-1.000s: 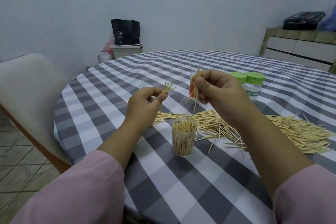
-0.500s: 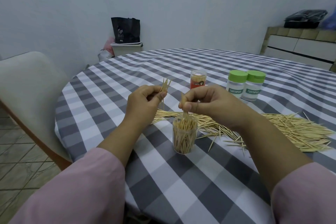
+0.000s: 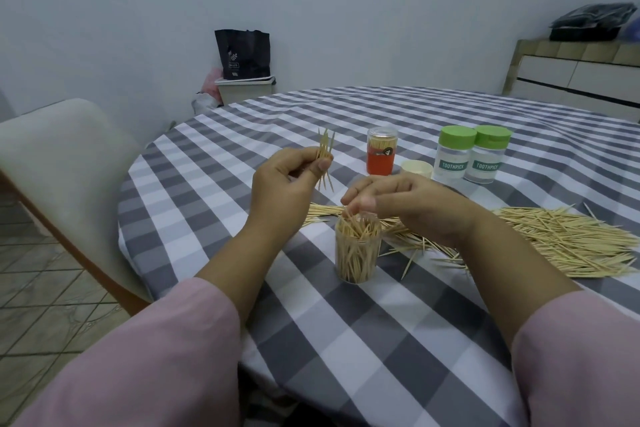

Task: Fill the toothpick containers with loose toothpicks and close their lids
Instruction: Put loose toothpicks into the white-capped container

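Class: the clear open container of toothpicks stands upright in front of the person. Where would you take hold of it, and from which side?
Grip the clear container round its lower wall, fingers coming from the side. It is an upright cylinder with toothpick tips sticking out of its open mouth, where the right hand hovers, so a grasp from above would probably be blocked.

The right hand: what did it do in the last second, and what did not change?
The right hand came down from chest height to the open container, where its raised toothpicks went in. The left hand still grips its small bundle; capped jars unmoved.
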